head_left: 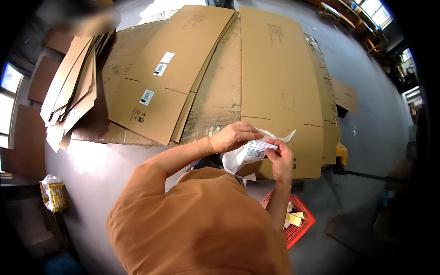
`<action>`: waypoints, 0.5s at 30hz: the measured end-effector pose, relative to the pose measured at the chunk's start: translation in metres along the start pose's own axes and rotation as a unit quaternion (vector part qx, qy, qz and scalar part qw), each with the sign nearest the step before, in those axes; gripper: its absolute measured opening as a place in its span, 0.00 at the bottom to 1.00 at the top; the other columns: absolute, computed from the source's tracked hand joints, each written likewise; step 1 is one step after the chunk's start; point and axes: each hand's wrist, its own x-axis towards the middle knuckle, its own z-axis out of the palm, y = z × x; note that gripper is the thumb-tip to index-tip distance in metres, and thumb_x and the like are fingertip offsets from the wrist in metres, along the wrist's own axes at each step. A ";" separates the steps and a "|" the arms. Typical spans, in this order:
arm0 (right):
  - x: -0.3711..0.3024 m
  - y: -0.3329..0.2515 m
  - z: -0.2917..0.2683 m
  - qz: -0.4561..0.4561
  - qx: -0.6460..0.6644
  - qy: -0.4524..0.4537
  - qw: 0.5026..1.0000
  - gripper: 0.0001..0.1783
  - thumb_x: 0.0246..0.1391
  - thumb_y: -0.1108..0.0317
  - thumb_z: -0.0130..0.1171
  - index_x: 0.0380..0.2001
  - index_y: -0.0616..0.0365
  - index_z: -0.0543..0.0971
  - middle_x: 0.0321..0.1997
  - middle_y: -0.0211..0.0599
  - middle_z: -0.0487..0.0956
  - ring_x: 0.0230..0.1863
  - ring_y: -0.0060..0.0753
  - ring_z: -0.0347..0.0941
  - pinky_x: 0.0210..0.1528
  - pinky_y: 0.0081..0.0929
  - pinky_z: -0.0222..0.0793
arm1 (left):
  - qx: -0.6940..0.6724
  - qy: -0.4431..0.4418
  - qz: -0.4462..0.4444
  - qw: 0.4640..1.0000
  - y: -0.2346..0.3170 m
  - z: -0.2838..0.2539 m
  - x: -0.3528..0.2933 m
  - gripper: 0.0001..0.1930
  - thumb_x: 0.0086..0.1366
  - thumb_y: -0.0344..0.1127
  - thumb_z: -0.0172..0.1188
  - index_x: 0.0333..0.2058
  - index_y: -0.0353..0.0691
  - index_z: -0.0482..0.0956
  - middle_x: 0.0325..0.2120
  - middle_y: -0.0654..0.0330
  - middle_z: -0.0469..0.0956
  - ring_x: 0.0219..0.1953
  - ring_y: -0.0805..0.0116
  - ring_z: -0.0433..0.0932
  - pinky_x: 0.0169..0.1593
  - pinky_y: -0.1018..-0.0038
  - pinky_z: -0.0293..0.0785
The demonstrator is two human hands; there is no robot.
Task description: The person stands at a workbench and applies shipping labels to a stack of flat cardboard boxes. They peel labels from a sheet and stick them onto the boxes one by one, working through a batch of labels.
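Holding labels (255,151), hands (233,137) near edge of cardboard (280,78)

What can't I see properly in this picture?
In the head view:
Palm of the left hand: hidden by its own back.
Left part of the red basket: hidden by the right forearm and orange shirt.
Fine print on the white label: too small.
Whatever lies under the upper-left patch: blurred.

Free lane between cardboard stacks (275,82), left hand (234,137) at near end
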 end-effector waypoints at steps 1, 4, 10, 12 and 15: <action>0.000 -0.003 0.002 -0.002 0.018 0.027 0.999 0.15 0.51 0.76 0.62 0.44 0.65 0.76 0.34 0.28 0.78 0.34 0.15 0.71 0.39 0.14 0.68 | 0.002 0.032 0.015 0.999 -0.005 0.004 0.005 0.18 0.53 0.26 0.61 0.44 0.42 0.78 0.40 0.58 0.79 0.43 0.56 0.76 0.46 0.66 0.73; 0.009 -0.006 0.001 0.006 -0.147 0.079 0.986 0.13 0.51 0.75 0.62 0.41 0.65 0.79 0.29 0.27 0.78 0.30 0.14 0.71 0.34 0.14 0.67 | -0.115 0.015 -0.065 0.991 -0.022 0.005 0.011 0.15 0.53 0.24 0.59 0.42 0.39 0.79 0.38 0.57 0.79 0.41 0.53 0.76 0.45 0.64 0.74; 0.029 -0.015 0.013 -0.146 -0.388 0.180 0.892 0.08 0.51 0.71 0.60 0.36 0.57 0.81 0.28 0.36 0.79 0.29 0.32 0.76 0.33 0.25 0.71 | -0.201 -0.019 -0.291 0.935 -0.051 0.018 0.030 0.07 0.57 0.24 0.58 0.35 0.35 0.79 0.25 0.56 0.80 0.27 0.75 0.77 0.33 0.76 0.74; 0.034 -0.019 0.017 -0.179 -0.462 0.202 0.845 0.07 0.50 0.70 0.60 0.34 0.55 0.81 0.28 0.36 0.78 0.30 0.38 0.76 0.34 0.29 0.71 | -0.205 -0.023 -0.305 0.930 -0.059 0.019 0.039 0.05 0.57 0.25 0.59 0.33 0.34 0.79 0.23 0.58 0.80 0.26 0.77 0.76 0.31 0.78 0.74; 0.044 -0.021 0.021 -0.183 -0.532 0.229 0.794 0.04 0.50 0.69 0.60 0.30 0.52 0.81 0.29 0.34 0.74 0.31 0.42 0.73 0.34 0.33 0.69 | -0.231 -0.008 -0.317 0.920 -0.070 0.022 0.050 0.04 0.57 0.26 0.59 0.31 0.32 0.79 0.23 0.59 0.80 0.25 0.77 0.76 0.30 0.79 0.73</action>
